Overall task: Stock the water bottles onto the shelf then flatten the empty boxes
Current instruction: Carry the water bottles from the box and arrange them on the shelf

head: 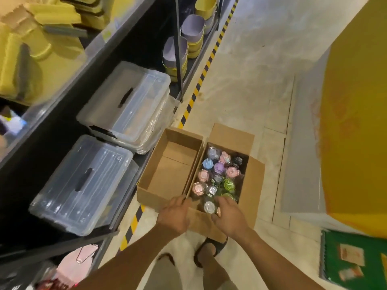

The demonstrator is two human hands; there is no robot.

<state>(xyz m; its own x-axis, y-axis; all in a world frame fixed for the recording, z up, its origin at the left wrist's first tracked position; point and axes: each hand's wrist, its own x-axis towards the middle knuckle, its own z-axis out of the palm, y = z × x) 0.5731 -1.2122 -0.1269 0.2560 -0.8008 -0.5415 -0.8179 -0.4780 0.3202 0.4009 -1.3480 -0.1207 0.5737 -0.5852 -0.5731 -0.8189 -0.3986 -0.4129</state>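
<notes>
Two cardboard boxes stand side by side on the floor in front of the shelf. The left box [173,170] is empty. The right box [254,185] holds several water bottles [217,178] with pink, purple, blue, green and silver caps. My left hand [174,214] is at the near edge where the two boxes meet, fingers curled over the cardboard rim. My right hand [230,214] reaches into the near end of the right box, its fingers spread loosely over the bottle caps and its thumb beside a pink cap. The near flap [201,225] of the right box lies between my hands.
The dark shelf [69,126] on the left carries two clear lidded plastic bins [125,105] [83,185], with yellow items above and purple and yellow containers farther along. Yellow-black hazard tape [201,80] marks the floor. My sandalled feet [209,250] stand just behind the boxes.
</notes>
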